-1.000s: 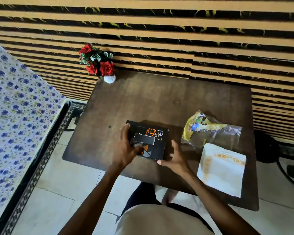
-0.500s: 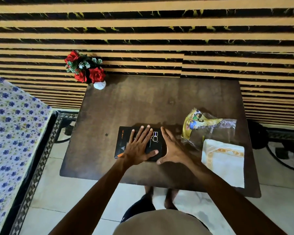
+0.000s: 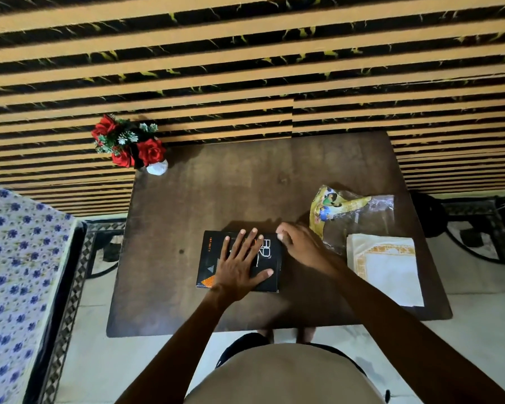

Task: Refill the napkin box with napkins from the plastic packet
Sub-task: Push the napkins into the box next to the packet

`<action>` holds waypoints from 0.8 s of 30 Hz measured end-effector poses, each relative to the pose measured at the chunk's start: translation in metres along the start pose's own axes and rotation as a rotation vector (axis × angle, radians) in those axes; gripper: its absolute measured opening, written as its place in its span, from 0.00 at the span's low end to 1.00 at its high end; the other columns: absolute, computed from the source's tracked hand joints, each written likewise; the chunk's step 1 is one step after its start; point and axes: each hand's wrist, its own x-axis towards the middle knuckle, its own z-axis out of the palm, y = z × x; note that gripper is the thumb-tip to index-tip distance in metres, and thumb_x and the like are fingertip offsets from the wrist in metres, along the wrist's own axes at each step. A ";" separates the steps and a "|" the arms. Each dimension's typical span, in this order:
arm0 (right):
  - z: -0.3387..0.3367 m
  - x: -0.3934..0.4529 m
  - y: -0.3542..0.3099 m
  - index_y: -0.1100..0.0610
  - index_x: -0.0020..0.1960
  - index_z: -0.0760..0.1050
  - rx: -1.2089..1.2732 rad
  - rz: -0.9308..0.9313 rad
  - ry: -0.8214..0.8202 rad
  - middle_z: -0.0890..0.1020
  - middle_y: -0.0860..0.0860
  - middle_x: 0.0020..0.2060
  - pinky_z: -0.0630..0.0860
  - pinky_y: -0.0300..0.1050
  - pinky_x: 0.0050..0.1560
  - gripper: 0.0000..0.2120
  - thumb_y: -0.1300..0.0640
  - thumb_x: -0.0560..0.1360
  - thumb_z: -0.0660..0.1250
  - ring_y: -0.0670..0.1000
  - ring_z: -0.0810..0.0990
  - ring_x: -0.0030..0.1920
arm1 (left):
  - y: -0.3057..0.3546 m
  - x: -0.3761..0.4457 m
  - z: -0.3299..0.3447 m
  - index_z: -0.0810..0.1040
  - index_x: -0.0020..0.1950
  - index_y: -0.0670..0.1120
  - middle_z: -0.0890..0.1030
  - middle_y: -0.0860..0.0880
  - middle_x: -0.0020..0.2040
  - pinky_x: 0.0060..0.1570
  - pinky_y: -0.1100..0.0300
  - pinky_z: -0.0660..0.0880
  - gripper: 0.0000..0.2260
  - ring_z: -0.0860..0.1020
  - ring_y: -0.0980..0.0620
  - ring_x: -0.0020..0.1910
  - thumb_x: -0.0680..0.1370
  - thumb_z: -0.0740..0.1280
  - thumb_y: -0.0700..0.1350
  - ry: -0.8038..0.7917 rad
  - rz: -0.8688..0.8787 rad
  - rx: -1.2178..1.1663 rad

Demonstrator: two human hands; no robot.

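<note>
A black napkin box (image 3: pixel 209 258) with orange marks lies flat on the dark wooden table (image 3: pixel 245 185). My left hand (image 3: pixel 239 266) rests palm down on its top with fingers spread. My right hand (image 3: pixel 301 246) is at the box's right far corner, fingers curled and touching that edge. To the right lies a crumpled plastic packet (image 3: pixel 347 211), yellow print at one end. A stack of white napkins (image 3: pixel 388 269) with an orange border lies in front of the packet.
A small white vase of red roses (image 3: pixel 129 144) stands at the table's far left corner. A striped wall runs behind the table. A bed with blue-flowered cloth (image 3: pixel 15 272) is at the left. Pale floor tiles lie below, near my feet.
The box flap seen a second ago is down, and my left hand now lies flat on the box. My right hand has moved from the box's near side to its far right corner.
</note>
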 end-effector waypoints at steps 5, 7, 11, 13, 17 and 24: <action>-0.005 0.014 -0.008 0.62 0.39 0.75 -0.069 0.020 0.000 0.81 0.59 0.42 0.68 0.44 0.41 0.09 0.59 0.76 0.63 0.58 0.80 0.44 | 0.001 0.001 -0.001 0.43 0.79 0.55 0.41 0.53 0.80 0.75 0.42 0.40 0.37 0.37 0.51 0.78 0.75 0.45 0.72 -0.003 -0.013 0.000; -0.007 0.011 -0.003 0.62 0.37 0.75 -0.087 0.090 -0.075 0.78 0.58 0.43 0.67 0.43 0.40 0.19 0.49 0.78 0.62 0.57 0.79 0.44 | 0.002 0.002 0.000 0.43 0.79 0.55 0.42 0.53 0.80 0.75 0.42 0.40 0.37 0.37 0.51 0.78 0.75 0.45 0.72 0.002 -0.013 -0.006; -0.007 -0.007 0.015 0.62 0.35 0.79 -0.184 0.249 -0.093 0.82 0.61 0.45 0.71 0.46 0.43 0.26 0.40 0.76 0.61 0.59 0.81 0.48 | 0.002 0.004 0.001 0.45 0.79 0.55 0.43 0.53 0.80 0.75 0.42 0.40 0.38 0.39 0.50 0.78 0.74 0.44 0.73 0.023 -0.013 -0.008; -0.006 -0.018 0.017 0.63 0.45 0.81 -0.225 0.318 -0.074 0.83 0.60 0.47 0.74 0.46 0.44 0.20 0.45 0.76 0.64 0.59 0.81 0.49 | 0.004 0.003 -0.001 0.45 0.78 0.55 0.42 0.52 0.79 0.75 0.41 0.38 0.37 0.39 0.49 0.78 0.74 0.45 0.72 0.030 -0.018 -0.012; 0.002 -0.042 0.023 0.60 0.55 0.79 -0.151 0.405 -0.096 0.83 0.56 0.50 0.74 0.43 0.51 0.14 0.51 0.76 0.65 0.56 0.81 0.52 | 0.019 0.003 -0.004 0.58 0.75 0.57 0.51 0.48 0.80 0.75 0.38 0.40 0.31 0.45 0.44 0.79 0.74 0.56 0.66 0.047 -0.004 -0.048; -0.007 -0.083 0.038 0.57 0.49 0.81 0.038 0.442 0.038 0.84 0.56 0.46 0.75 0.47 0.53 0.14 0.53 0.76 0.59 0.58 0.81 0.49 | 0.053 0.028 -0.010 0.75 0.64 0.57 0.59 0.47 0.77 0.72 0.35 0.40 0.22 0.50 0.44 0.78 0.70 0.68 0.58 -0.020 0.072 -0.023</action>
